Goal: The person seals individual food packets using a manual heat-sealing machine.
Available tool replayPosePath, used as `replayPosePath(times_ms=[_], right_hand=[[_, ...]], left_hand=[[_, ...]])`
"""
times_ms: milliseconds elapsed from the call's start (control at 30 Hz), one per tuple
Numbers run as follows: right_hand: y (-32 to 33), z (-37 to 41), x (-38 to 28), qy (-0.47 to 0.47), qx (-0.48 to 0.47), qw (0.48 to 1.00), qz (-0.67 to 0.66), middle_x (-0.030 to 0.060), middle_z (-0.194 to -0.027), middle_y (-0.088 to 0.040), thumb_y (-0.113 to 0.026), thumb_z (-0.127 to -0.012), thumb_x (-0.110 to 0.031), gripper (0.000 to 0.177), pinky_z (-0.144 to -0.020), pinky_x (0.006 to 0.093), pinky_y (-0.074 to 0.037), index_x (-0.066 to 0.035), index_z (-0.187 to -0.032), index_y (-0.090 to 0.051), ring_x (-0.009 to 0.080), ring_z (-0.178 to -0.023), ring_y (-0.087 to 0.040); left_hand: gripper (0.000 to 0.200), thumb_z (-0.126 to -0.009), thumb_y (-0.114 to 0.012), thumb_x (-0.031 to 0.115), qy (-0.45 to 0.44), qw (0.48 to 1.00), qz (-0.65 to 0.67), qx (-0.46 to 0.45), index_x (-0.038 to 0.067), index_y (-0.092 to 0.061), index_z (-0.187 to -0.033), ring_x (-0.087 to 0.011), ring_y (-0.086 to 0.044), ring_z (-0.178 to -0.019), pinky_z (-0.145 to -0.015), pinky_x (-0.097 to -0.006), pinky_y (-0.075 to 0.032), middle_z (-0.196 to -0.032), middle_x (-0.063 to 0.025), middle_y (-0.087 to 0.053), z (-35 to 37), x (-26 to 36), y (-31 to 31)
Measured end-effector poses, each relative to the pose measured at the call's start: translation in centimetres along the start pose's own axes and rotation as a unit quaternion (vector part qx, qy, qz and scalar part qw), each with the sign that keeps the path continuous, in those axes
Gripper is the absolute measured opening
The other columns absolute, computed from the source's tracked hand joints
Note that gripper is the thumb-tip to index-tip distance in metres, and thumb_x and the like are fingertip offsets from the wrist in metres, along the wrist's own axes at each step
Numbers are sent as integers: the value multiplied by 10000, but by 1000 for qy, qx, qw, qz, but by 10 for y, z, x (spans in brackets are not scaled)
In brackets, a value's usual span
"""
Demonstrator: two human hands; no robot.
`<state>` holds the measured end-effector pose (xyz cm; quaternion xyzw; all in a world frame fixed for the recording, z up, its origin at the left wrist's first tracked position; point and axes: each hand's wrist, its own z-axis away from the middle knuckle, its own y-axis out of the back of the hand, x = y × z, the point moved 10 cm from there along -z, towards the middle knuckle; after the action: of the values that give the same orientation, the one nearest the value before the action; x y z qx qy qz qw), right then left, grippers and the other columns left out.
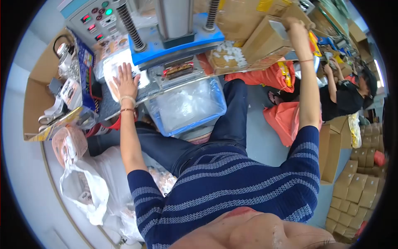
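Note:
My left hand lies flat with its fingers spread on white sheets at the left of the machine's work surface. My right hand is raised at the upper right, over an open cardboard box; its fingers are bent, and what they hold, if anything, cannot be made out. Between the hands stands a press with a blue plate and two threaded rods. Beneath the plate sits a metal fixture with dark and red parts. Small white pieces lie in a shallow carton right of the press.
A blue bin lined with clear plastic stands below the work surface. Orange-red sacks lie on the floor at the right. Another person sits beyond them. A carton of odds and ends is at the left, cardboard boxes at lower right.

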<state>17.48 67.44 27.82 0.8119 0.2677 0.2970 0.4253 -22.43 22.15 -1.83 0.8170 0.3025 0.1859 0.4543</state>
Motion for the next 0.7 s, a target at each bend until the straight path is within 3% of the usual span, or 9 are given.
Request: replayPosePath(times_ms=[100, 133, 233, 333, 433, 500, 567, 667, 700], right_hand=[[96, 35, -42, 33, 309, 949, 59, 170, -1131, -635, -550, -871, -28, 280, -884, 421, -501, -36, -1140, -628, 347, -1040, -603], [111, 49, -63, 38, 331, 941, 53, 157, -1098, -636, -554, -914, -49, 219, -861, 418, -502, -35, -1117, -635, 341, -990, -602], [48, 78, -119, 110, 205, 957, -172, 176, -1073, -624, -570, -952, -133, 189, -834, 446, -503, -56, -1105, -650, 363, -962, -612], [-92, 94, -182, 58, -110, 964, -237, 185, -1087, -616, -645, -876, -170, 215, -796, 473, -512, -57, -1058, -667, 393, -941, -633], [-201, 85, -197, 105, -143, 941, -287, 189, -1052, -638, -635, -888, -202, 242, -803, 493, -509, -80, -1094, -669, 407, -950, -630], [-203, 80, -209, 124, -143, 932, -308, 191, -1081, -636, -634, -891, -202, 246, -802, 495, -508, -79, -1101, -668, 411, -957, -625], [-197, 76, -220, 136, -142, 924, -327, 194, -1110, -633, -633, -893, -203, 250, -800, 498, -507, -79, -1108, -667, 414, -965, -621], [-193, 80, -222, 111, -163, 941, -276, 199, -1121, -642, -630, -889, -178, 269, -795, 492, -507, -85, -1139, -665, 420, -951, -625], [-175, 82, -216, 89, -95, 945, -301, 199, -1100, -651, -623, -898, -171, 260, -787, 484, -511, -88, -1140, -666, 418, -931, -635]], left_hand=[[761, -963, -454, 546, 2, 999, 12, 36, 196, -170, -1576, -247, -77, -1520, -1170, -606, -21, -1646, -29, -130, 3, 5, 12], [764, -961, -459, 543, 0, 999, 1, 52, 196, -168, -1576, -242, -81, -1520, -1171, -604, -19, -1646, -31, -129, 3, 9, 19], [751, -956, -472, 528, 0, 999, 3, -51, 189, -200, -1569, -271, -105, -1515, -1183, -561, -50, -1639, -45, -165, 0, 2, -9], [742, -941, -540, 463, -4, 997, 51, 51, 145, -259, -1551, -287, -141, -1508, -1186, -555, -57, -1625, -100, -194, 3, 13, 31], [652, -932, -607, 346, 11, 989, 115, 88, 118, -376, -1497, -315, -209, -1485, -1189, -535, -119, -1591, -125, -278, 6, 9, 53], [619, -919, -634, 277, 26, 989, 90, 113, 86, -416, -1466, -325, -281, -1455, -1181, -521, -171, -1546, -154, -356, 3, 10, 70], [597, -915, -637, 255, 14, 958, 217, 185, 43, -438, -1437, -339, -349, -1418, -1170, -513, -205, -1489, -181, -430, 2, 13, 101], [597, -892, -670, 217, 42, 989, 133, 43, 18, -454, -1411, -328, -381, -1400, -1147, -497, -266, -1455, -199, -462, 34, 25, 65], [613, -874, -695, 209, 37, 993, 115, 1, 32, -459, -1412, -312, -378, -1406, -1150, -487, -273, -1461, -179, -463, 58, 35, 48]])
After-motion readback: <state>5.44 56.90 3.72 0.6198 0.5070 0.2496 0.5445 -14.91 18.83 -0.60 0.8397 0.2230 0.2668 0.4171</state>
